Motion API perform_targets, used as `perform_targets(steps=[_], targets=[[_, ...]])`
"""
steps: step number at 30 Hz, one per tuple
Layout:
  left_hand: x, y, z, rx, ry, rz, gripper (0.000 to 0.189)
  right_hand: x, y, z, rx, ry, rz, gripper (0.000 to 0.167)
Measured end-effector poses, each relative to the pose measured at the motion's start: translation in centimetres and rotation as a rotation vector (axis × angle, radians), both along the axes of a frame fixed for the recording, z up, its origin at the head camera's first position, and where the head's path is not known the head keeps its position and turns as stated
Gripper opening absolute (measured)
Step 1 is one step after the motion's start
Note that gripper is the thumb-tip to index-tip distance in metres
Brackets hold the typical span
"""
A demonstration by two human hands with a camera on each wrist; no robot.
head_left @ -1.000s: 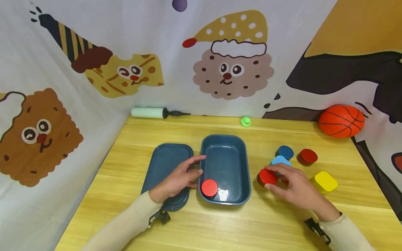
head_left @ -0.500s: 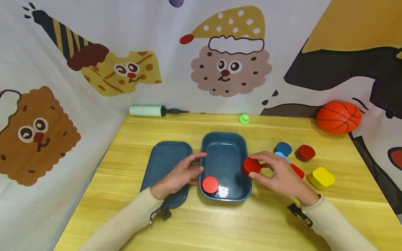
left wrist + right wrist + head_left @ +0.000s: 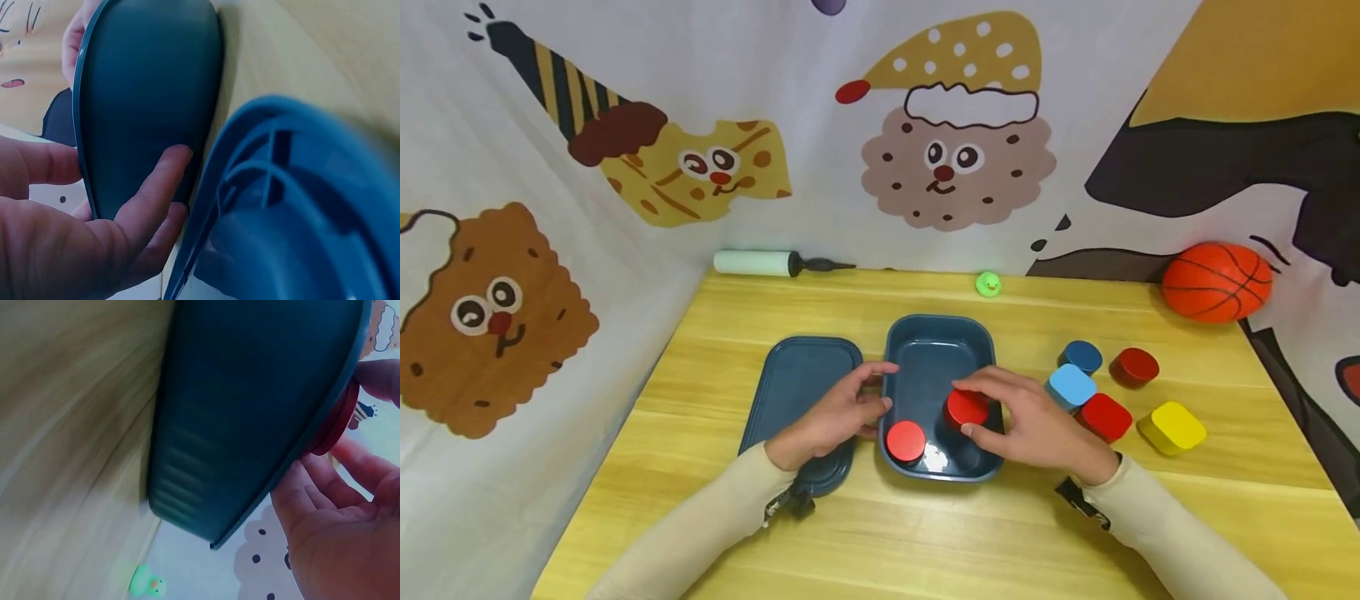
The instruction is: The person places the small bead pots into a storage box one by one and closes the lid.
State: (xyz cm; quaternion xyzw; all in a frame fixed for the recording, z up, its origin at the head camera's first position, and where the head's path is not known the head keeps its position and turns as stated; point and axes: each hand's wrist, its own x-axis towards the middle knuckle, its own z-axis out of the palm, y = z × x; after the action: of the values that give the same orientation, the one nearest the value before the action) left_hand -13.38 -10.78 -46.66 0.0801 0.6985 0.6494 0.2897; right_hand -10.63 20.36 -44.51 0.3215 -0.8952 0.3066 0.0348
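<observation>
Head view: slate-blue, rounded-rectangle plastic-looking box [image 3: 928, 371], parked mid-table on a yellowish wood-grain tabletop [image 3: 925, 542].
Right hand [image 3: 1030, 423]: thumb and fingers pinching a glossy red round block [image 3: 967, 407], coming in across the box's right side.
Held block: over the right half of the box, toward the near end. Right wrist cam has it poking up past the rim; can't tell if it's touching the bottom.
Left hand [image 3: 833, 418]: fingers loose and spread, just touching the left rim and outer wall.
Box corner: lighter red round block [image 3: 906, 442], inside at near left.
Lid-looking panel [image 3: 797, 383]: flat, slate-blue, just left of the box, partly behind the left hand.
Right of box: dark-blue round block [image 3: 1081, 357] and dark-red round block [image 3: 1134, 368] at the far side, then rounded-square ones nearer: pale-blue block [image 3: 1071, 387], red square block [image 3: 1105, 417], yellow block [image 3: 1173, 427].
Far edge, left to right: mint-green pump with black nozzle [image 3: 756, 262], little green duck [image 3: 988, 284], orange-red basketball [image 3: 1217, 283].
</observation>
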Motion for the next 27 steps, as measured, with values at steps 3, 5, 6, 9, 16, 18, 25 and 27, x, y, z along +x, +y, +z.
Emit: perform_targets(steps=[3, 5, 6, 9, 16, 18, 25, 27], targets=[[-0.1, 0.1, 0.1, -0.015, 0.003, 0.002, 0.057, 0.0, -0.4, 0.0, 0.021, -0.010, 0.027, 0.054], [-0.2, 0.1, 0.1, -0.020, 0.004, 0.000, 0.057, 0.0, -0.6, -0.1, 0.040, -0.021, 0.044, 0.053], [-0.2, 0.1, 0.1, -0.020, 0.003, -0.002, 0.057, 0.0, -0.7, -0.2, 0.053, -0.022, 0.054, 0.053], [-0.2, 0.1, 0.1, -0.013, 0.000, -0.007, 0.057, 0.0, -1.2, -0.4, 0.081, -0.028, 0.087, 0.053], [-0.2, 0.0, -0.2, 0.011, -0.008, -0.017, 0.057, -0.2, -2.2, -1.1, 0.120, -0.004, 0.162, 0.048], [-0.2, 0.0, -0.3, 0.017, -0.011, -0.021, 0.057, -0.2, -2.4, -1.3, 0.138, 0.002, 0.170, 0.046], [-0.3, -0.1, -0.4, 0.013, -0.011, -0.024, 0.057, -0.1, -2.6, -1.4, 0.225, -0.003, 0.157, 0.046], [-0.3, -0.2, -0.4, 0.009, -0.012, -0.024, 0.057, -0.1, -2.7, -1.5, 0.248, -0.008, 0.148, 0.046]])
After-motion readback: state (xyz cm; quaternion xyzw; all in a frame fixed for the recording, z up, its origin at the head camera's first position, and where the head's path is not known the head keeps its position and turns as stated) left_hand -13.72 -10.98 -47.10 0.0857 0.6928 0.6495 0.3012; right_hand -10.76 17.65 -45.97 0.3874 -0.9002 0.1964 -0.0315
